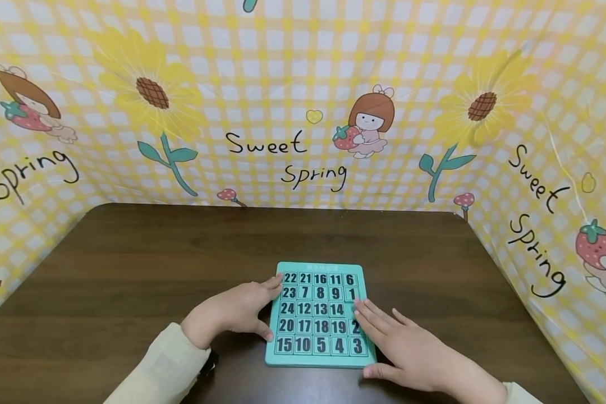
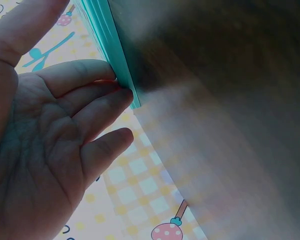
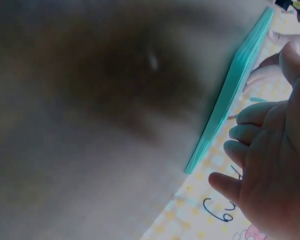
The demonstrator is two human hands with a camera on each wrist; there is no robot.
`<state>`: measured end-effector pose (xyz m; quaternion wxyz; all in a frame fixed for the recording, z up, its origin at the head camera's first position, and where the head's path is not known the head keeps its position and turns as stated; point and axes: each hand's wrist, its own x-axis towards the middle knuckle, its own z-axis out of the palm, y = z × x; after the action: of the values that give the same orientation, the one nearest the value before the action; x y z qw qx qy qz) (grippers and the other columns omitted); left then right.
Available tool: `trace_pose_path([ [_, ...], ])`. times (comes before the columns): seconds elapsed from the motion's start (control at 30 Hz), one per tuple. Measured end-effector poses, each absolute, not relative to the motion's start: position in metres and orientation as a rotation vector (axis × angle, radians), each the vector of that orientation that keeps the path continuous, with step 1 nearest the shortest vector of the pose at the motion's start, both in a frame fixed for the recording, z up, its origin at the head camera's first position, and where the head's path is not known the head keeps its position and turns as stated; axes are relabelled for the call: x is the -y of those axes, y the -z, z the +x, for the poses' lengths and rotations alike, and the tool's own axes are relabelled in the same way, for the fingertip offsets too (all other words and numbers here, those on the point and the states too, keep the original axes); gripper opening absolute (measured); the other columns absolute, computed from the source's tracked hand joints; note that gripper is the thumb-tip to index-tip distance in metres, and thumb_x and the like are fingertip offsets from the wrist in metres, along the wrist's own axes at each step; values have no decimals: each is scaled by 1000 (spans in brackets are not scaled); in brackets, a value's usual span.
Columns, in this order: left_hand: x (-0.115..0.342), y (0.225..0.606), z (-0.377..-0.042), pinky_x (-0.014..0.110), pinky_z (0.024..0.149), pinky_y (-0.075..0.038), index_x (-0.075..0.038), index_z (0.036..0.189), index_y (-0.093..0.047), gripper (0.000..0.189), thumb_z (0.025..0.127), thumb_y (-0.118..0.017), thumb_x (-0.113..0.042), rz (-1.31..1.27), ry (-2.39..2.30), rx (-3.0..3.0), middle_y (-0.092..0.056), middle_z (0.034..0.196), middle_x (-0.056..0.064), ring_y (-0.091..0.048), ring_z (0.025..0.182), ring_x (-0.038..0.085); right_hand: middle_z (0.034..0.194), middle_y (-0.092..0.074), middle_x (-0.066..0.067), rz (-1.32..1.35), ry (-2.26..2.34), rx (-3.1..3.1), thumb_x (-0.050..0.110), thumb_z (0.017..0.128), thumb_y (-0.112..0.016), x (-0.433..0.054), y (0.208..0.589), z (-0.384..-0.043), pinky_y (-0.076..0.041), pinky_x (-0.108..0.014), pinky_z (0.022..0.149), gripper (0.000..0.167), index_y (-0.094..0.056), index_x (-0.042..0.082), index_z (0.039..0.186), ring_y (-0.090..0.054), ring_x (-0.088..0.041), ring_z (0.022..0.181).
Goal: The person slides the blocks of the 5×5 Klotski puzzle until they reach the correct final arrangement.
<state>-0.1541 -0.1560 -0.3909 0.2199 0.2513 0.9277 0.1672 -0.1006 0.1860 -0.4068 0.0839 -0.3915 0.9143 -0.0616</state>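
Observation:
A teal sliding number puzzle point(image 1: 313, 360) lies flat on the table, its square tiles marked with dark numerals. One gap shows at its right side, beside the tile marked 14 point(image 1: 336, 309). My left hand point(image 1: 234, 307) touches the puzzle's left edge, fingertips near the upper part and thumb near the lower corner. My right hand point(image 1: 416, 353) has its straight fingers reaching over the right edge, partly covering the tile marked 2 point(image 1: 356, 327). Its thumb rests by the lower right corner. In the left wrist view, the fingertips point(image 2: 122, 95) meet the puzzle's side.
The brown wooden table point(image 1: 232, 235) stretches out behind and to both sides of the puzzle. A yellow checked cloth point(image 1: 278, 67) with flowers and lettering hangs around its back and sides. A dark band point(image 1: 209, 362) shows at my left wrist.

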Motion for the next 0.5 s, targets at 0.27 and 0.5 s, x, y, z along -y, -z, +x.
trace_pose_path([
  [0.27,157,391,-154,47,116,-35,0,152,-36,96,77,-85,-34,706,-467,-2575,-17,166,12,-33,147,36,167,-21,-6,-1308,136,-2732,68,96,-37,-191,416,-91,-41,-60,106,85,-28,10,158,-26,-25,152],
  [0.5,156,392,-155,45,116,-36,0,151,-37,96,76,-85,-33,708,-463,-2576,-18,166,12,-34,147,32,167,-22,-5,-1333,115,-2734,68,96,-37,-194,418,-98,-41,-60,106,84,-28,11,158,-26,-25,152],
])
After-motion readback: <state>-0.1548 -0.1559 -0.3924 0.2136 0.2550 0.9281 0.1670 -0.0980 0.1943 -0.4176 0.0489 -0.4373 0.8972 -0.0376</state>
